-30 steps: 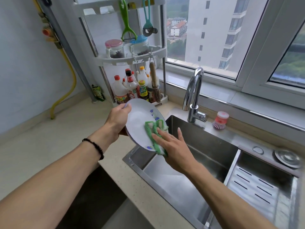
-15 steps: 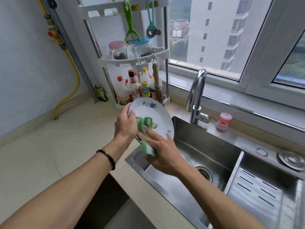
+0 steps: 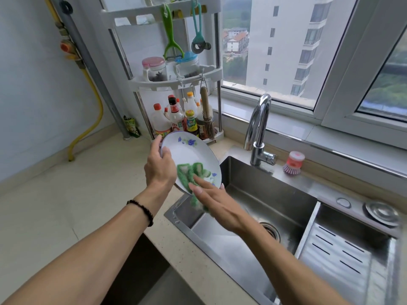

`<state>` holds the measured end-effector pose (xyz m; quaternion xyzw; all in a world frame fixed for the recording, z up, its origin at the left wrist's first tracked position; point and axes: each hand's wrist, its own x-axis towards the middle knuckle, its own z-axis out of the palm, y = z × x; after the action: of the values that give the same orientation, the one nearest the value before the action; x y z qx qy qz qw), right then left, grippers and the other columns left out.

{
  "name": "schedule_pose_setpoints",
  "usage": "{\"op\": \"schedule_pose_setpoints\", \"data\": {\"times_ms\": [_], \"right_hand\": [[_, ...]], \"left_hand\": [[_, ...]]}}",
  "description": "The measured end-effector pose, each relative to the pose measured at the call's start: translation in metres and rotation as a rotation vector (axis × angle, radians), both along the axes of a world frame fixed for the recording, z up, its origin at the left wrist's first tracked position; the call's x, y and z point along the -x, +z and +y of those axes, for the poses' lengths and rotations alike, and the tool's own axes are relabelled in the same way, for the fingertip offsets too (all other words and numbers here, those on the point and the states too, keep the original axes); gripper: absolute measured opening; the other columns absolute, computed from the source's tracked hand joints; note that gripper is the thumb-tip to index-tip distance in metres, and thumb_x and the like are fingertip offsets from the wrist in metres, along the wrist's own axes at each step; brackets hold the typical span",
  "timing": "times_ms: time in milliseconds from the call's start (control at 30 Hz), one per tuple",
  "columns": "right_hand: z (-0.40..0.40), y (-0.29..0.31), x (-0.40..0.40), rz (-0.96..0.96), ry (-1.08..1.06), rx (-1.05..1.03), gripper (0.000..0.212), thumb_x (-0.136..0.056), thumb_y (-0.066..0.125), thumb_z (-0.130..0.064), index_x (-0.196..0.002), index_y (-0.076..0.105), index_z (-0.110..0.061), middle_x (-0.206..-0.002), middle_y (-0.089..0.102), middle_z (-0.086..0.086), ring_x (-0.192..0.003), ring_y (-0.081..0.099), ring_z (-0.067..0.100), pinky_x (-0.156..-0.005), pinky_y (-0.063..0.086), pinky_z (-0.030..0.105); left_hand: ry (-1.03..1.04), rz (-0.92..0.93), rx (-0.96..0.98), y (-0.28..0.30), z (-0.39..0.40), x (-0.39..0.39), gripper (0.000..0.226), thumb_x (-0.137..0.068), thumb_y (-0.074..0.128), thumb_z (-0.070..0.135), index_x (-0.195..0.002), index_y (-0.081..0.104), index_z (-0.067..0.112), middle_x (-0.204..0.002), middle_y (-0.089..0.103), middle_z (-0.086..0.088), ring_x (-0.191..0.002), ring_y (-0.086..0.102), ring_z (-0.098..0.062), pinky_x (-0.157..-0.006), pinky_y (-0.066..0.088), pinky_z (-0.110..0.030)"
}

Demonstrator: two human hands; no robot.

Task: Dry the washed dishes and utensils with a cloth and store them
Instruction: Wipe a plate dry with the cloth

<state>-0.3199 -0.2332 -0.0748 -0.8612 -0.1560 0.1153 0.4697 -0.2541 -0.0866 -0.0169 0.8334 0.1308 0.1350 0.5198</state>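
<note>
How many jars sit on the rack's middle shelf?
2: a pink-lidded jar on the left and a blue-lidded jar to its right, both on the white rack. Others may hide behind.

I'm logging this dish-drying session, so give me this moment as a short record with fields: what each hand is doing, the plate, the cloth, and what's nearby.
left hand: left hand grips the plate's left rim
right hand: right hand presses the cloth flat against the plate, fingers straight
plate: white plate with blue flowers, held tilted above the sink's left corner
cloth: green cloth, on the plate's lower face, partly hanging below
sink: steel sink, holds no dishes in view
nearby: faucet; pink dish brush; bottle rack
</note>
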Motion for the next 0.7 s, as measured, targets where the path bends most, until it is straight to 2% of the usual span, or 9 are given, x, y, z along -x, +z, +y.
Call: {"op": "schedule_pose_setpoints", "data": {"times_ms": [100, 200, 267, 333, 400, 500, 567, 633, 700], "right_hand": [[-0.009, -0.005, -0.002, -0.049, -0.042, 0.096, 0.085, -0.091, -0.006, -0.073, -0.151, 0.036, -0.032, -0.164, 0.011, -0.016, -0.146, 0.012, -0.001, -0.115, -0.025, 0.044], [-0.024, -0.006, -0.022, -0.089, -0.062, 0.371, 0.076, -0.094, 0.0, -0.064, -0.158, 0.016, -0.027, -0.161, -0.011, -0.014, -0.154, -0.007, 0.011, -0.119, -0.022, 0.05], [-0.024, -0.003, -0.035, -0.113, -0.07, 0.448, 0.072, -0.099, 0.006, -0.061, -0.16, 0.006, -0.023, -0.162, -0.019, -0.009, -0.152, -0.019, 0.013, -0.12, -0.02, 0.049], [-0.012, 0.004, -0.042, -0.175, -0.049, 0.422, 0.072, -0.101, 0.011, -0.062, -0.16, 0.0, -0.022, -0.163, -0.021, -0.003, -0.15, -0.025, 0.014, -0.122, -0.017, 0.049], [0.006, 0.012, -0.039, -0.259, 0.023, 0.289, 0.075, -0.1, 0.014, -0.065, -0.159, -0.006, -0.023, -0.163, -0.024, -0.003, -0.149, -0.025, 0.012, -0.123, -0.016, 0.042], [0.017, 0.014, -0.035, -0.325, 0.074, 0.216, 0.073, -0.097, 0.011, -0.064, -0.159, -0.003, -0.028, -0.163, -0.022, -0.006, -0.149, -0.021, 0.007, -0.118, -0.02, 0.029], [0.005, 0.011, -0.041, -0.329, 0.057, 0.359, 0.061, -0.105, 0.012, -0.055, -0.159, -0.001, -0.031, -0.162, -0.02, -0.008, -0.148, -0.016, 0.006, -0.115, -0.022, 0.035], [-0.016, 0.006, -0.044, -0.253, -0.016, 0.467, 0.059, -0.106, 0.012, -0.051, -0.16, 0.004, -0.028, -0.164, -0.017, -0.009, -0.151, -0.014, 0.009, -0.117, -0.023, 0.042], [-0.03, 0.002, -0.035, -0.178, -0.028, 0.453, 0.063, -0.106, 0.012, -0.053, -0.16, 0.014, -0.022, -0.167, -0.008, -0.006, -0.154, -0.008, 0.011, -0.12, -0.021, 0.047]], "left_hand": [[-0.117, 0.01, 0.017, 0.005, 0.01, 0.001, 0.041, -0.106, 0.035, 0.026, -0.145, 0.047, 0.032, -0.139, 0.057, -0.002, -0.122, 0.055, -0.025, -0.103, 0.05, -0.046], [-0.247, 0.085, 0.084, 0.009, 0.015, 0.003, 0.037, -0.108, 0.036, 0.022, -0.141, 0.052, 0.028, -0.127, 0.061, -0.002, -0.113, 0.061, -0.024, -0.094, 0.056, -0.043], [-0.315, 0.151, 0.116, 0.011, 0.016, 0.004, 0.035, -0.108, 0.036, 0.021, -0.137, 0.055, 0.027, -0.125, 0.064, -0.004, -0.109, 0.064, -0.025, -0.089, 0.057, -0.043], [-0.365, 0.207, 0.145, 0.012, 0.016, 0.004, 0.033, -0.108, 0.035, 0.02, -0.131, 0.058, 0.028, -0.121, 0.068, -0.006, -0.105, 0.067, -0.026, -0.079, 0.057, -0.039], [-0.446, 0.263, 0.199, 0.011, 0.015, 0.004, 0.035, -0.109, 0.034, 0.017, -0.13, 0.06, 0.025, -0.122, 0.069, -0.005, -0.108, 0.068, -0.024, -0.087, 0.056, -0.04], [-0.479, 0.297, 0.297, 0.007, 0.015, 0.005, 0.035, -0.109, 0.033, 0.016, -0.127, 0.062, 0.022, -0.122, 0.07, -0.005, -0.112, 0.068, -0.023, -0.099, 0.052, -0.044], [-0.467, 0.274, 0.243, 0.006, 0.015, 0.003, 0.035, -0.109, 0.035, 0.019, -0.133, 0.06, 0.022, -0.125, 0.069, -0.004, -0.114, 0.066, -0.024, -0.097, 0.053, -0.045], [-0.384, 0.207, 0.166, 0.008, 0.013, 0.0, 0.033, -0.108, 0.037, 0.022, -0.129, 0.062, 0.026, -0.123, 0.069, -0.004, -0.108, 0.067, -0.026, -0.084, 0.057, -0.041], [-0.255, 0.13, 0.131, 0.011, 0.009, -0.002, 0.03, -0.107, 0.038, 0.026, -0.125, 0.062, 0.03, -0.12, 0.068, -0.005, -0.103, 0.067, -0.029, -0.078, 0.059, -0.043]]}}
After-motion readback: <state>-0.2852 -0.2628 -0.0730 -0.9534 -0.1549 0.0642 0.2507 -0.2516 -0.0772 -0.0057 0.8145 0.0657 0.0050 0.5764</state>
